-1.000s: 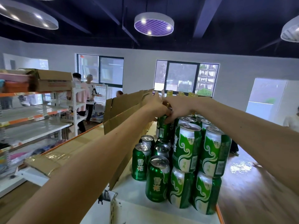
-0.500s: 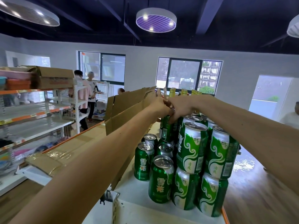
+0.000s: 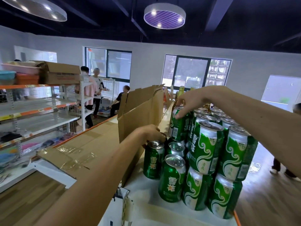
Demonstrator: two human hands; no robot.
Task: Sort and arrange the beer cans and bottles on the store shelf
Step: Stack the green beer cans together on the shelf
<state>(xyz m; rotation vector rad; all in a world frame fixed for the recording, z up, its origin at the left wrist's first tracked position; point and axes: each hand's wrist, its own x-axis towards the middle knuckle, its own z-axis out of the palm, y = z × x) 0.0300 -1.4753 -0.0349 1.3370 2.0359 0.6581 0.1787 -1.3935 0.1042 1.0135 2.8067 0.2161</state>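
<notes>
Green aluminium beer cans (image 3: 206, 147) crowd the white shelf (image 3: 143, 185); my right hand (image 3: 187, 101) fingers clamp a top-tier can (image 3: 178, 128), left hand (image 3: 151, 132) fingers curl round a low rear can (image 3: 164, 138).

Bare forearms (image 3: 97, 176), bare left grip (image 3: 152, 133), right grip (image 3: 189, 101)

Head-worn view, forward-down, close over shelf (image 3: 143, 180)
</notes>
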